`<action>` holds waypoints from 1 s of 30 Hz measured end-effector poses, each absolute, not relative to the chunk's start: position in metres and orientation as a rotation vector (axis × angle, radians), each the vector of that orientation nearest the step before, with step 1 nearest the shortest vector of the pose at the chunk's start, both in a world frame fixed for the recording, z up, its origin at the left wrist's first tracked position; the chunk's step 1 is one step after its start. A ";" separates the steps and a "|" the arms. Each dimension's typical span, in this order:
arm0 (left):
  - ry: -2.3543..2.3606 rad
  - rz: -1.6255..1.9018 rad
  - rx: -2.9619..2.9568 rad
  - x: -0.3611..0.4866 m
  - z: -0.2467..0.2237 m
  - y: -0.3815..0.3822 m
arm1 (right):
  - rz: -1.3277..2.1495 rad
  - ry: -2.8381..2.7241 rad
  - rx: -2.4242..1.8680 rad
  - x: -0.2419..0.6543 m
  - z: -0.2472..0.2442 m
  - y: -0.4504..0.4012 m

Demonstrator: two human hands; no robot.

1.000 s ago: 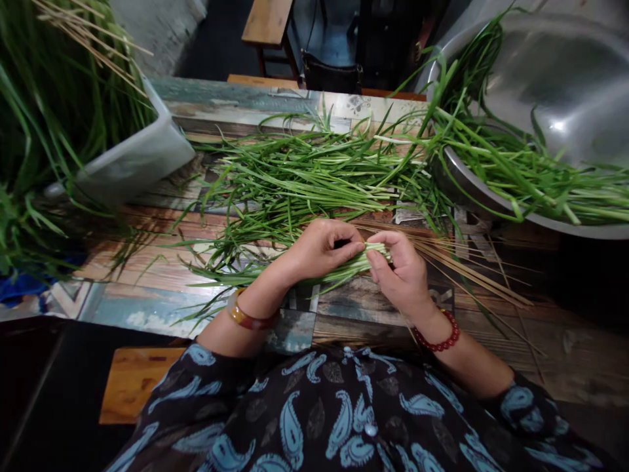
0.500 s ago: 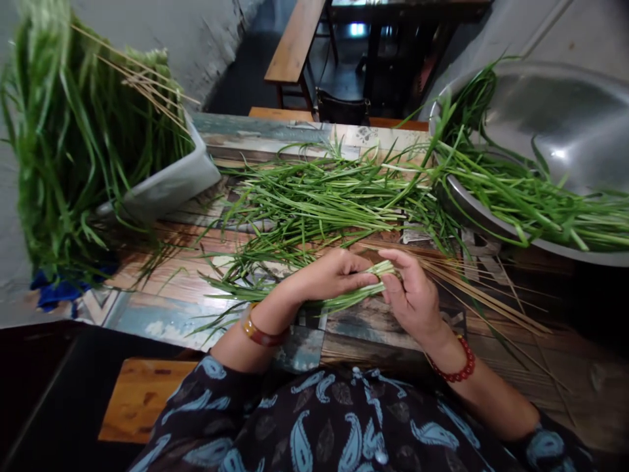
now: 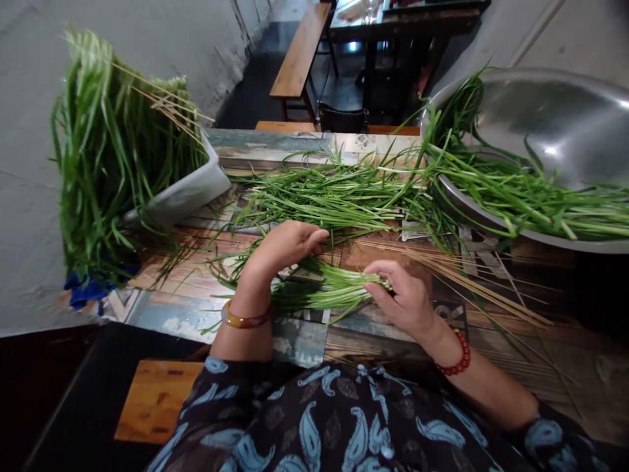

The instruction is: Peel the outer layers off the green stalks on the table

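Observation:
My right hand [image 3: 403, 298] pinches the pale stem ends of a bunch of garlic chives [image 3: 334, 287], which lies on the table with its green leaves pointing left. Above the leafy part of that bunch is my left hand [image 3: 295, 244], its fingers curled together at the near edge of a larger pile of loose chives [image 3: 324, 196]. Whether anything is between those left fingers I cannot make out. Thin bamboo skewers [image 3: 472, 282] lie on the table just beyond and to the right of my right hand.
At the left, a white plastic bin [image 3: 196, 183] holds skewered chives [image 3: 93, 157] hanging over its side. A large steel bowl [image 3: 580, 131] with more chives stands at the right. A blue cloth [image 3: 83, 292] is at the table's left edge. Beyond are a wooden bench [image 3: 299, 59] and another table.
My left hand has let go of the stem ends and moved left and away from me, over the leaves. My right hand keeps the bunch, which now lies more exposed.

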State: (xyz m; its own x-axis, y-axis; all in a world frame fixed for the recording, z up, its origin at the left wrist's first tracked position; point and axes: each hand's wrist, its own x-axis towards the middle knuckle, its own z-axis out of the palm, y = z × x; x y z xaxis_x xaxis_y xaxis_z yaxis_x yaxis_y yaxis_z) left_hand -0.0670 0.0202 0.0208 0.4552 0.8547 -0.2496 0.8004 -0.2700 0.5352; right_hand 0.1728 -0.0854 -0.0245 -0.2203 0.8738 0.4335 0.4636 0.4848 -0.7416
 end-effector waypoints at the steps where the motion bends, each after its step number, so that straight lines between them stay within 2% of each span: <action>1: 1.501 0.111 2.120 -0.074 0.023 0.022 | 0.574 -1.859 -1.105 0.173 -0.024 -0.086; 5: 1.884 0.202 2.221 -0.096 0.041 0.020 | 0.508 -1.876 -1.068 0.173 -0.022 -0.087; 8: 1.966 0.383 2.277 -0.105 0.058 0.012 | 0.480 -1.914 -1.003 0.171 -0.019 -0.091; 12: 1.752 0.544 2.303 -0.110 0.065 -0.002 | 0.469 -1.956 -0.922 0.168 -0.016 -0.097; 21: 0.936 0.452 2.194 -0.053 0.039 -0.044 | 0.455 -1.830 -0.959 0.165 -0.021 -0.092; 26: 0.880 0.351 2.063 -0.016 0.039 -0.040 | 0.500 -1.719 -1.075 0.169 -0.014 -0.086; 30: 0.952 0.422 1.947 -0.013 0.039 -0.033 | 0.795 -1.604 -1.163 0.171 -0.016 -0.080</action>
State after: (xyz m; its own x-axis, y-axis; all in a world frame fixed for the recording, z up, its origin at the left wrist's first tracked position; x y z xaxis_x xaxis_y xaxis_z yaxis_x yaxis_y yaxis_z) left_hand -0.0125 -0.0328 0.0387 0.6453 0.7599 -0.0780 0.4527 -0.2983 0.8403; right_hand 0.1706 -0.0799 -0.0162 -0.0792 0.9428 0.3239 0.3132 0.3320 -0.8897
